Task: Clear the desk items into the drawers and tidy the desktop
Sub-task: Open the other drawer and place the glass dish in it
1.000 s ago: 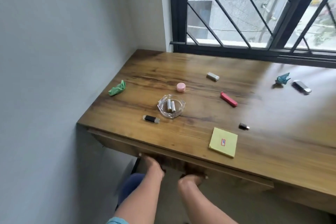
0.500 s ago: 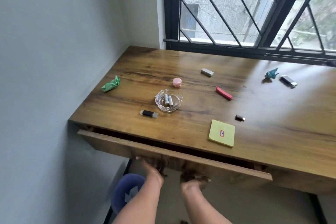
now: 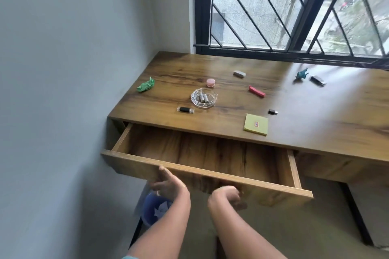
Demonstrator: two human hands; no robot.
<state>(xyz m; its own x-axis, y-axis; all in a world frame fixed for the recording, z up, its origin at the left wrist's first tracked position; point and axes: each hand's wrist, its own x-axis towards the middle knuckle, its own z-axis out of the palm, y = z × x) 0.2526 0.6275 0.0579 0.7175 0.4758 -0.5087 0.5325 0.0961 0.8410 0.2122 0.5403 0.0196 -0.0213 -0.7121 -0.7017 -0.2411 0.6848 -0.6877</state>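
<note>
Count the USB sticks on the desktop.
2. The black stick lies left of the glass ashtray, toward the front edge; the silver stick lies far right beside the teal paper figure. The tiny dark plug by the yellow notepad is too small to identify.

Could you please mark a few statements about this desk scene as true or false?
1. The drawer is pulled open. True.
2. The yellow sticky pad lies inside the drawer. False: it lies on the desktop.
3. The glass ashtray holds small cylinders. True.
4. The red bar lies left of the green crumpled paper. False: it lies to its right.
</note>
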